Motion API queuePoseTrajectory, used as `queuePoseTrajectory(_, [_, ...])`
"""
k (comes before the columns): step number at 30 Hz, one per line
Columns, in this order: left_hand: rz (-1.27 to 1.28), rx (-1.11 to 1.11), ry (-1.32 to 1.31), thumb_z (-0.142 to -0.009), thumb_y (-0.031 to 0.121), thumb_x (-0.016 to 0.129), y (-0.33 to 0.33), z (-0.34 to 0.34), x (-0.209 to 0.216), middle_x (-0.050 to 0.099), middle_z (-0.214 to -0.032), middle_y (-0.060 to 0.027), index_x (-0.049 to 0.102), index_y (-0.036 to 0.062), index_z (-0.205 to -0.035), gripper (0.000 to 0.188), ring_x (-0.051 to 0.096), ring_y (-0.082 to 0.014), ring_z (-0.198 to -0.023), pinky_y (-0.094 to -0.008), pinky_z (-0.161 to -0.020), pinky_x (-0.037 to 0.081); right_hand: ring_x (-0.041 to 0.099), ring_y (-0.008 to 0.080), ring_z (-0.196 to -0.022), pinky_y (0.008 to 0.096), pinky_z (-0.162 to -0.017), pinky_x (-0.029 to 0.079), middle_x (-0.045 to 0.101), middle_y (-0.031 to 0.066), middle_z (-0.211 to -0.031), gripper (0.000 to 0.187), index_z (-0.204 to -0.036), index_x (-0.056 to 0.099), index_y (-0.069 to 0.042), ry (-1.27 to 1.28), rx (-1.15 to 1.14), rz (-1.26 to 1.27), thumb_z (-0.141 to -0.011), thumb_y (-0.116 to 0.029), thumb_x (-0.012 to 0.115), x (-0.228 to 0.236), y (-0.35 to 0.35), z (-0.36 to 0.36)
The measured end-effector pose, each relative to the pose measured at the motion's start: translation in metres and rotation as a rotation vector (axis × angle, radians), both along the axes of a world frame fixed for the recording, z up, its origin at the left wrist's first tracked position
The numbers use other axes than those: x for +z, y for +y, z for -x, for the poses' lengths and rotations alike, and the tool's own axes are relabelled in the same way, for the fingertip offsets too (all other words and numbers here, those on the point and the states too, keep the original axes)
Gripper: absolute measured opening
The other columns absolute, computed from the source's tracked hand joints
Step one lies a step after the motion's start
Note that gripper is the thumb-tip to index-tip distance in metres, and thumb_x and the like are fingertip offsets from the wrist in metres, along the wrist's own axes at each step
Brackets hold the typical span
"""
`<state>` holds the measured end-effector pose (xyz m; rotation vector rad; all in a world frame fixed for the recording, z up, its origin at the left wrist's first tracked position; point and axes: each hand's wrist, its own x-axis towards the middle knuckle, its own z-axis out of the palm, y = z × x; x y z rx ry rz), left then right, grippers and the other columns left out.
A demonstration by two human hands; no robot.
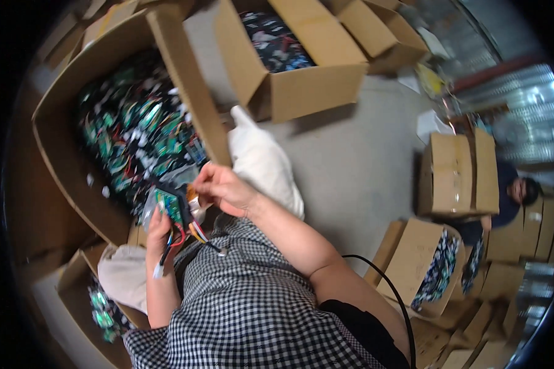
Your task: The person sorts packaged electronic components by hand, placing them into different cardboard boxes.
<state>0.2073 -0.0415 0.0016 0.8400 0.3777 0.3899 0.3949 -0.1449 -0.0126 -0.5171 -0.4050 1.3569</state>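
Observation:
My left hand (158, 230) is closed around a green circuit board (169, 205), held upright before the checkered apron. Red, black, yellow and white wires (197, 232) with pale plug ends hang from its lower side. A dark flat part lies against the board's right side. My right hand (224, 189) is pinched just right of the board, beside a small amber strip (192, 194); whether the fingertips hold it cannot be made out. Crumpled clear plastic (181, 176) shows behind the board. Beyond both hands stands a large cardboard box (181, 67) filled with wired green boards (138, 126).
Another open box (317, 92) with dark parts stands at the far middle. At lower left is a box of boards (104, 313). A black cable (388, 283) curves past my right arm. On the right, a person (508, 200) is behind a tall carton (452, 175), near an open box (412, 264).

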Motion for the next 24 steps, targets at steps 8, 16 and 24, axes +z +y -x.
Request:
queuePoseTrajectory(8, [0.233,-0.075,-0.24,-0.091,0.026,0.053,-0.015,-0.055,0.051,0.057,-0.116,-0.0185,0.05,0.0025,-0.121,0.039,0.06,-0.0263,-0.097,-0.0374,-0.083,0.051,0.057,0.0144,-0.047,0.0237,-0.043,0.047,0.063,0.0142,-0.072,0.022,-0.101,0.064,0.001,-0.333,0.524,-0.2,-0.082,-0.009,0.065,0.02,-0.098,-0.088])
queuePoseTrajectory(16, [-0.567,-0.002,0.333,-0.09,0.007,0.054,-0.06,-0.07,0.093,0.057,-0.109,-0.0101,0.037,0.0015,-0.131,0.045,0.059,-0.016,-0.088,-0.0301,-0.074,0.05,0.038,0.0234,-0.129,0.0546,-0.109,0.009,0.043,0.0129,-0.136,0.073,-0.127,0.047,0.0,-1.163,-0.393,-0.318,-0.071,-0.04,0.073,0.109,-0.117,-0.096])
queuePoseTrajectory(24, [-1.567,-0.25,0.063,-0.074,0.002,0.062,-0.11,-0.077,0.151,0.054,-0.105,-0.0165,0.047,-0.0026,-0.108,0.038,0.057,-0.0296,-0.084,-0.0391,-0.072,0.048,0.064,0.0126,-0.078,0.028,-0.072,0.052,0.068,0.0075,-0.082,0.059,-0.087,0.068,0.0,-0.589,-0.048,0.023,-0.072,-0.057,0.068,0.079,-0.061,-0.095])
